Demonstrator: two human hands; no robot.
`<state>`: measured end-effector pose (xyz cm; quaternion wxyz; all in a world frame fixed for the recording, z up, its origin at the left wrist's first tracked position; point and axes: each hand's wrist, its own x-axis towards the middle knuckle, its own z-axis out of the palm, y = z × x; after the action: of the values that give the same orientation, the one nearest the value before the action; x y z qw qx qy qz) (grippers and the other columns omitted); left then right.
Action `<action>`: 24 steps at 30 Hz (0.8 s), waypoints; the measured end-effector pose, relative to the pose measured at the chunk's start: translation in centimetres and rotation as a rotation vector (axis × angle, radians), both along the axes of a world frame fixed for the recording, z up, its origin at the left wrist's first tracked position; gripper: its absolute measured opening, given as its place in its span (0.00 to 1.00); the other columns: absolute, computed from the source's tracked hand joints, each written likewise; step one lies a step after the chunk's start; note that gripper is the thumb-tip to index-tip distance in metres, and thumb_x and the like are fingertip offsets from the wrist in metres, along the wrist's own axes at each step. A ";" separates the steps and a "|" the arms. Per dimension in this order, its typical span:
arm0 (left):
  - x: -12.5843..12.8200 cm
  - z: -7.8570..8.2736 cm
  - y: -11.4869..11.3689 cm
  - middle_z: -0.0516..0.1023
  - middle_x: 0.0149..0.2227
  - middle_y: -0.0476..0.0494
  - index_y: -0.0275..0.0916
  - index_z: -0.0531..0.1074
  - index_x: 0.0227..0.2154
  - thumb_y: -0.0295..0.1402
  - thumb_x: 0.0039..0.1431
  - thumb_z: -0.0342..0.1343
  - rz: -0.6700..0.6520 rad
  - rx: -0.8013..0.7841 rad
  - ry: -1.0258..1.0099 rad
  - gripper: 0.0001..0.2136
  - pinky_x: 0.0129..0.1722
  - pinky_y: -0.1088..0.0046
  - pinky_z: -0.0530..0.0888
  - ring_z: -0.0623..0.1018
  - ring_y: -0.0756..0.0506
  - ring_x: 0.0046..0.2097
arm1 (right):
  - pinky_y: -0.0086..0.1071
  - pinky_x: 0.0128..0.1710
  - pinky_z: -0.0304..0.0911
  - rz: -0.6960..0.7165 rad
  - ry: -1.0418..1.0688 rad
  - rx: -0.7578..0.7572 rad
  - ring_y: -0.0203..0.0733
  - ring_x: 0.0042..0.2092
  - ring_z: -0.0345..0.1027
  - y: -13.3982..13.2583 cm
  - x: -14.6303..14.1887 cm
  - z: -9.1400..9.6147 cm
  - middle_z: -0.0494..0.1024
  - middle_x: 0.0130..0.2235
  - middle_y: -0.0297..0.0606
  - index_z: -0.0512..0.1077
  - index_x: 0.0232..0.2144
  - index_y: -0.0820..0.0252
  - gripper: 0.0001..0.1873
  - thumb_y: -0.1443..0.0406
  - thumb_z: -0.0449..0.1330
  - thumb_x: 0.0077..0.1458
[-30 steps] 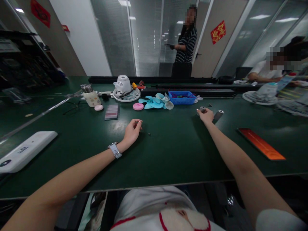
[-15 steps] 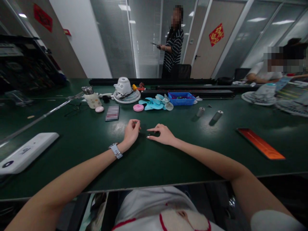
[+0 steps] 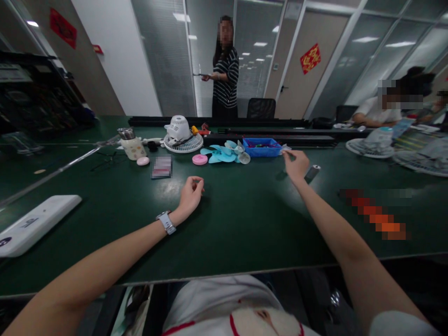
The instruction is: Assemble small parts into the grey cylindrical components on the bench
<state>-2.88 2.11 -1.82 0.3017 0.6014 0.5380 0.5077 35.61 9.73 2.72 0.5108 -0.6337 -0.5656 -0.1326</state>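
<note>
The left hand (image 3: 192, 193) is low over the dark green, shiny desk (image 3: 238, 233), with its fingers bent in. I can't tell if it has something tiny inside. A pale watch with a grey-blue band (image 3: 166, 222) is on that wrist. The right hand (image 3: 297, 165) is farther out, well apart from the left one. Its finger and thumb are close together, but I can't tell if they pinch anything.

A small, round, silver-grey metal cylinder (image 3: 313, 172) is just beside the right hand, on its right side. Nearer the person and more to the right is a flat orange-red strip (image 3: 376, 217), which looks blurry.

Past the right hand and a bit left is an open blue plastic box (image 3: 262, 151) with little bits in it. Light blue plastic fan blades (image 3: 220, 153) are next to the box, ahead of the gap between the hands. A round, flat pink disc (image 3: 199, 160) is straight ahead of the left hand, with a white plastic fan part (image 3: 178, 128) behind it. Left of that is a cream spotted bottle with a silver top (image 3: 135, 149).
</note>
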 end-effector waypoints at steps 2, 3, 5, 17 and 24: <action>0.0 -0.1 0.0 0.71 0.26 0.52 0.40 0.67 0.42 0.42 0.61 0.51 -0.006 -0.003 0.000 0.12 0.29 0.72 0.68 0.73 0.48 0.27 | 0.43 0.48 0.62 -0.141 0.033 -0.093 0.53 0.46 0.71 1.0 3.5 -0.3 0.80 0.45 0.50 0.81 0.42 0.62 0.19 0.56 0.56 0.59; 0.0 -0.1 0.0 0.71 0.26 0.52 0.40 0.67 0.42 0.42 0.61 0.51 -0.006 -0.005 0.000 0.12 0.29 0.72 0.68 0.73 0.48 0.27 | 0.43 0.47 0.62 -0.178 0.044 -0.150 0.53 0.45 0.71 1.3 4.7 -0.7 0.81 0.44 0.51 0.81 0.42 0.62 0.19 0.56 0.56 0.59; 0.0 -0.1 0.1 0.71 0.26 0.52 0.40 0.67 0.42 0.41 0.61 0.51 -0.003 -0.005 0.003 0.12 0.29 0.72 0.68 0.73 0.48 0.28 | 0.43 0.45 0.63 -0.202 0.060 -0.238 0.53 0.42 0.72 1.5 6.0 -1.6 0.81 0.42 0.50 0.81 0.42 0.62 0.20 0.55 0.57 0.57; -0.1 -0.3 0.1 0.72 0.27 0.51 0.41 0.67 0.42 0.42 0.61 0.52 -0.016 -0.014 0.009 0.12 0.30 0.72 0.69 0.74 0.47 0.29 | 0.40 0.41 0.64 -0.238 0.077 -0.256 0.52 0.40 0.74 1.9 5.8 -2.4 0.83 0.40 0.46 0.81 0.43 0.56 0.20 0.53 0.58 0.56; -0.1 -0.1 -0.1 0.72 0.26 0.52 0.41 0.67 0.42 0.42 0.61 0.52 -0.022 -0.013 0.025 0.12 0.30 0.72 0.68 0.74 0.47 0.28 | 0.43 0.43 0.65 -0.295 0.067 -0.309 0.53 0.41 0.73 1.8 5.2 -2.9 0.82 0.41 0.48 0.81 0.43 0.55 0.20 0.54 0.55 0.59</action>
<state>-2.95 2.05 -1.95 0.3043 0.6116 0.5386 0.4932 40.85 11.58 -0.13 0.4012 -0.7844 -0.4631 -0.0967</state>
